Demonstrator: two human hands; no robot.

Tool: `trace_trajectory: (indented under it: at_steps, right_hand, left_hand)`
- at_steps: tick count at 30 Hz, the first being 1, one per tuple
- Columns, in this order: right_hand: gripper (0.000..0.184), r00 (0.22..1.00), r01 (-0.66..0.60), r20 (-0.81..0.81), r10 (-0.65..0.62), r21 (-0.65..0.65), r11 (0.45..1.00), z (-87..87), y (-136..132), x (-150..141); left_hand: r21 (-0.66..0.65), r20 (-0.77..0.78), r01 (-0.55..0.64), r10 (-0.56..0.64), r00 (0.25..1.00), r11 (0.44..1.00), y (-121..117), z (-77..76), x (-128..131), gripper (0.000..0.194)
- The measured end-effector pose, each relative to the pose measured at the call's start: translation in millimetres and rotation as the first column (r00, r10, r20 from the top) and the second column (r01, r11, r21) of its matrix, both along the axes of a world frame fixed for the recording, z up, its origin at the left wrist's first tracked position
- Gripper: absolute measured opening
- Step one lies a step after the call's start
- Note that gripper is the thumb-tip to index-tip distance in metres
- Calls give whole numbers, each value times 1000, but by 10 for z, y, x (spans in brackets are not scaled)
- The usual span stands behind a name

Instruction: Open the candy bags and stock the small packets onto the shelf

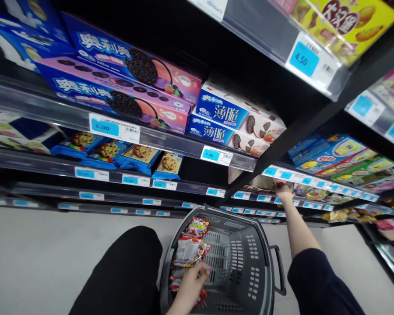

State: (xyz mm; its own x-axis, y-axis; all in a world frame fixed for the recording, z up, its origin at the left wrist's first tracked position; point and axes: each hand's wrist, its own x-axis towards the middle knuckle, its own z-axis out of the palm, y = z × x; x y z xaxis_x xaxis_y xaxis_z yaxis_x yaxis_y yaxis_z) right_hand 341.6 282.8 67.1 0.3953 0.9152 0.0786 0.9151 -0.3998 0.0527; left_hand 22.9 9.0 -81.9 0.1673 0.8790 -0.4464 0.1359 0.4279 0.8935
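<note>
My left hand [194, 280] is inside the grey shopping basket [264, 271], over its left side. Its fingers are loosely bent, with a small gap to the thumb, and I see nothing between them. Beside and below it lie red and white snack packets [188, 250] and a red packet with yellow lettering [197, 226]. My right hand [284, 191] reaches into a low shelf on the right, behind a strip of price tags [310, 180]. Its fingers are mostly hidden in the shelf among packaged goods, so I cannot make out what they touch.
Blue and pink cookie boxes [124, 98] and white and blue thin-biscuit boxes [231, 113] fill the shelf ahead. Lower down are blue cookie packets [138, 155]. A yellow box [351, 26] sits above. The shelf upright [298, 122] divides the bays. My dark-clad leg [124, 271] is beside the basket.
</note>
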Motion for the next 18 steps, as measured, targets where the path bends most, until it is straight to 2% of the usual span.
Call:
trace_trajectory:
  at_steps: [3, 7, 10, 12, 15, 18]
  right_hand:
    - [37, 1000, 7, 27, -6, -44, 999, -45, 36, -46]
    - [49, 993, 19, 120, -20, 9, 1000, 29, -28, -50]
    - [47, 963, -81, 263, 60, 70, 994, 121, -173, -12]
    - [44, 935, -166, 325, 138, 58, 984, 133, -314, 5]
    - [40, 930, -208, 308, 199, -3, 978, 32, -554, 3]
    - [36, 940, -236, 252, 229, -1, 972, -112, -746, 5]
  left_hand:
    - [-17, -3, 16, -16, 1000, 1000, 8, -13, -19, 17]
    - [-38, 9, 25, -25, 1000, 999, 18, -6, -31, 17]
    - [-45, 15, 49, -49, 999, 998, 13, 6, -25, 17]
    - [-48, 22, 60, -59, 998, 997, 2, 14, -15, 17]
    - [-44, 34, 70, -68, 997, 997, -17, 38, 7, 17]
    - [-44, 34, 87, -85, 996, 995, -32, 73, 21, 17]
